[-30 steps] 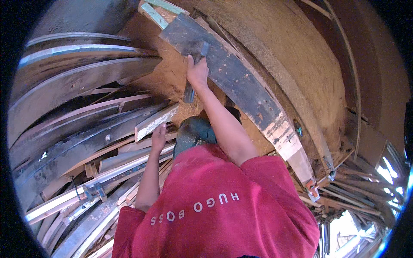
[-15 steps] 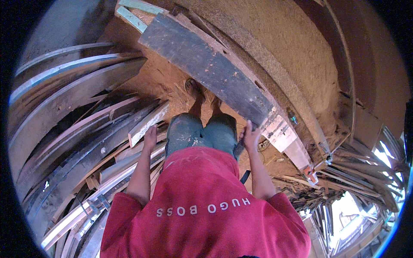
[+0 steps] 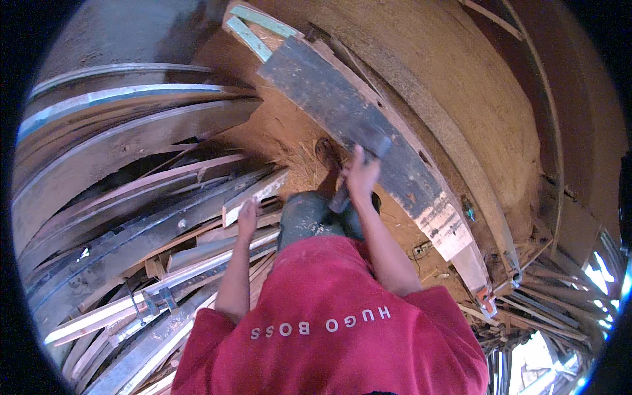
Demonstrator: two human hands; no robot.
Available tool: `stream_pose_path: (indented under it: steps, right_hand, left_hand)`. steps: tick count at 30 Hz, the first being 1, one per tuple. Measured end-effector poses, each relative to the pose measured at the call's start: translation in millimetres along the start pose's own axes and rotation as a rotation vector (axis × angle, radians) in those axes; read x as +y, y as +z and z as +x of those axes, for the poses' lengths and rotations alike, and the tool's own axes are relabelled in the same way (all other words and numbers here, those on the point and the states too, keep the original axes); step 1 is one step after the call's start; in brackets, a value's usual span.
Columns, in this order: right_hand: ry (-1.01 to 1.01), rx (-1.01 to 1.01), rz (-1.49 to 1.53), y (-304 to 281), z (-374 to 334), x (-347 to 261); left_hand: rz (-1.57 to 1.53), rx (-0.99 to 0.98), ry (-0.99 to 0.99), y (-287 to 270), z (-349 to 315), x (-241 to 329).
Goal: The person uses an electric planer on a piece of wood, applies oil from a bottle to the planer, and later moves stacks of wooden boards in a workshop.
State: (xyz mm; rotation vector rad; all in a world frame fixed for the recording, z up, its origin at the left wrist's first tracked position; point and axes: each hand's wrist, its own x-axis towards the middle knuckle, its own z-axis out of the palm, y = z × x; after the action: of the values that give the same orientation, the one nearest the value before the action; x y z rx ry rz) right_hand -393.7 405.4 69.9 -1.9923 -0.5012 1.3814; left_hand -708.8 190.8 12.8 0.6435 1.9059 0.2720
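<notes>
My right hand point(image 3: 362, 176) is wrapped round a tool that looks like a hammer point(image 3: 340, 200). Its grey, blurred head shows just beyond my fingers, over the long dark workbench plank point(image 3: 329, 99), and the handle end points back toward my legs. I cannot tell whether the head touches the plank. My left hand point(image 3: 247, 220) is raised on the left with its fingers curled in. It appears in front of the end of a pale board point(image 3: 257, 195), and whatever it may hold is hidden.
Stacked boards and planks point(image 3: 131, 224) fill the left side. An orange clamp-like piece point(image 3: 486, 301) is at the bench's near right end. A socket with a cord point(image 3: 422, 249) lies below the bench. Sawdust point(image 3: 283, 141) covers the floor, and scrap wood lies at the lower right.
My right hand has swung up and inward from the bench's edge with the tool, now over the dark plank. My left hand's fingers have curled in. The whole view has shifted slightly.
</notes>
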Motion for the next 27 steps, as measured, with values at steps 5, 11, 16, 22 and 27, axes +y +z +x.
stream_pose_path:
  steps: [5, 11, 16, 22, 27]
  right_hand:
    - [-0.135, -0.074, 0.014, 51.8, 7.0, -13.1]
    - [-0.359, -0.102, -0.407, 205.4, 70.7, -116.6]
    - [-0.267, -0.039, -0.335, 115.7, 43.3, -51.6]
    - [-0.022, 0.081, 0.091, -3.9, 15.5, 2.1]
    - [-0.254, -0.128, -0.545, 145.4, 86.1, -80.6]
  left_hand:
    - [-0.043, 0.191, -0.069, 26.7, -49.5, -125.8]
    - [-0.106, 0.018, -0.189, 10.2, -71.6, -62.7]
    - [-0.362, 0.173, -0.254, 2.9, -74.6, -53.1]
    - [-0.432, 0.123, -0.397, 37.5, -84.4, -91.4]
    - [-0.296, -0.009, -0.295, 33.0, -81.5, -105.1]
